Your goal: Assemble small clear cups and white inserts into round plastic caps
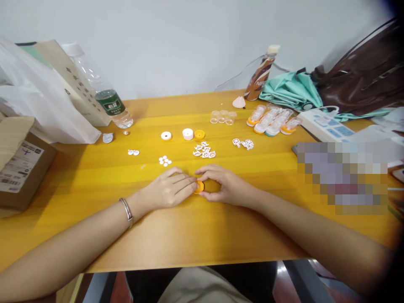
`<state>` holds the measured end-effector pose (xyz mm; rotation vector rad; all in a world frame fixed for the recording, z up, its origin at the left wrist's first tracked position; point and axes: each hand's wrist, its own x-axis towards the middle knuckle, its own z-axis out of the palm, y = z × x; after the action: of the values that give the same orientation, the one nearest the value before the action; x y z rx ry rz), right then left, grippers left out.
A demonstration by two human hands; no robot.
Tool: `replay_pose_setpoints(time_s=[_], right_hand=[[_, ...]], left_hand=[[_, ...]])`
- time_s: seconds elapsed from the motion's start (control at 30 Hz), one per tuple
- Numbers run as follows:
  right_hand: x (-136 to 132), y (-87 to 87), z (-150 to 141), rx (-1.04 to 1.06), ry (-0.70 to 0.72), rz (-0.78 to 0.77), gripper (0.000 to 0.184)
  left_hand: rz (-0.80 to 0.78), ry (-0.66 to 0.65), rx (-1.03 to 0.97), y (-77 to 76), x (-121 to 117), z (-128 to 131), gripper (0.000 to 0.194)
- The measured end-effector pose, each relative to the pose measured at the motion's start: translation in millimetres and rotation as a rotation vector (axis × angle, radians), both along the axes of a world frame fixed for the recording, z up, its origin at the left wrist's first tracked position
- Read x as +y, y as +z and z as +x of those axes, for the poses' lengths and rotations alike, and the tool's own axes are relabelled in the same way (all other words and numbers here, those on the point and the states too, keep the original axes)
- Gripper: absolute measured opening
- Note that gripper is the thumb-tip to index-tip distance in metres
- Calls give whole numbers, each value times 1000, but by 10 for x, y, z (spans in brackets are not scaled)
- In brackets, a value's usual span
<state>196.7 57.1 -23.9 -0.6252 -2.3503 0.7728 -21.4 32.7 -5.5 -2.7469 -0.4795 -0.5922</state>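
At the middle of the table, my right hand holds a small round orange cap at its right side, thumb and forefinger bent around it. My left hand, with a silver bangle on its wrist, closes on the cap from the left; its fingertips cover part of it. Behind my hands lie several white wheel-like plastic pieces. Several small white discs are behind my left hand. Farther back stand two white round caps and a yellow one.
Clear cups and clear-topped assembled pieces stand at the back. A water bottle and cardboard box are on the left. A drink bottle, teal cloth, power strip and brown bag are on the right.
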Motion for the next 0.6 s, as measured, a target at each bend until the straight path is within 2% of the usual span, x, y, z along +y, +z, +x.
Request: replay_pose_setpoints(time_s=[0.1, 0.2, 0.3, 0.37, 0.47, 0.6], right_hand=[[-1, 3, -2, 1, -3, 4, 16], [-4, 3, -6, -8, 2, -1, 17], [-8, 11, -11, -8, 12, -6, 16], [-13, 24, -14, -8, 16, -10, 16], [-22, 42, -16, -20, 18, -19, 15], [-22, 28, -19, -6, 13, -6, 13]], left_hand=[[-93, 24, -43, -59, 17, -9, 16], [-313, 51, -152, -102, 75, -8, 17], [-542, 1, -221, -95, 129, 2, 15], [-631, -16, -241, -75, 141, 9, 14], [-674, 20, -271, -53, 124, 20, 13], [-649, 79, -270, -61, 90, 37, 12]])
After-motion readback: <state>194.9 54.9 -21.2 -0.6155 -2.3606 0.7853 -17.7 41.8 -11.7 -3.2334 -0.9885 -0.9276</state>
